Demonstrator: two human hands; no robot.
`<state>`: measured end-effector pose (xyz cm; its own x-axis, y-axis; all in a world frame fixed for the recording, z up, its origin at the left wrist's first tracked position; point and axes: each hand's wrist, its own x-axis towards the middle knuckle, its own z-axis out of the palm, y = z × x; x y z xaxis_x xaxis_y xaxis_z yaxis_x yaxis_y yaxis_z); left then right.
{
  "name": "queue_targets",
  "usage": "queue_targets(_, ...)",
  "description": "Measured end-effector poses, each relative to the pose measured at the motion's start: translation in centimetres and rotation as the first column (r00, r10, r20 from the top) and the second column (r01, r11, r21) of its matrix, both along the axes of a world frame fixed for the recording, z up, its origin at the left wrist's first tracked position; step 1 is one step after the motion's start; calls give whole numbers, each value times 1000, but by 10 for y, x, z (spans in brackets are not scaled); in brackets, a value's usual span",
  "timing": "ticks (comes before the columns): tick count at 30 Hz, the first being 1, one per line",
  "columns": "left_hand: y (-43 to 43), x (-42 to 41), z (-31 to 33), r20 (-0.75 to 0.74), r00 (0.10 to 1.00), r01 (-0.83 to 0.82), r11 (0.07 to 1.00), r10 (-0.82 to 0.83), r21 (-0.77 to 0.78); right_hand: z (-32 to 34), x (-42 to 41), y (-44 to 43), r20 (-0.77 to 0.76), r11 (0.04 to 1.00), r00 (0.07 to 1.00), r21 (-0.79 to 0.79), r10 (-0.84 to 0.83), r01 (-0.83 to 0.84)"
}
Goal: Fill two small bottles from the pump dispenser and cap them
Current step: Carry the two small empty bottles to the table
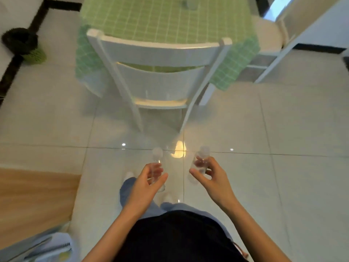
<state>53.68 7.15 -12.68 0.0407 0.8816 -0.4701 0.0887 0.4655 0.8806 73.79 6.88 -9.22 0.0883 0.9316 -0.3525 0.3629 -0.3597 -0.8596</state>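
Observation:
I stand on a tiled floor with a small clear bottle in each hand. My left hand grips one clear bottle around its body, its cap end pointing away from me. My right hand holds the other clear bottle between thumb and fingers, also cap end forward. Both bottles are blurred, and I cannot tell how full they are. No pump dispenser is identifiable in view.
A white chair stands ahead, pushed against a table with a green checked cloth. A blurred object sits on the far tabletop. A green bin is at the left wall, a second chair at right, a wooden surface at lower left.

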Motion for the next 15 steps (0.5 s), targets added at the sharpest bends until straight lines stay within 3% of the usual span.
queue_targets(4, 29, 56, 14, -68, 977, 205, 978, -202, 34, 1, 50, -8, -7, 979, 979, -2, -205, 205)
queue_targets(7, 53, 94, 21, -142, 957, 262, 963, -252, 57, -3, 80, -8, -27, 939, 938, -12, -345, 345)
queue_targets(10, 87, 125, 23, -111, 883, 461, 887, -456, 31, -5, 104, 2, -30, 893, 892, -14, -450, 450)
queue_targets(15, 145, 188, 18, -110, 830, 554, 830, -547, 55, -3, 153, 38, -33, 818, 817, -18, -576, 576)
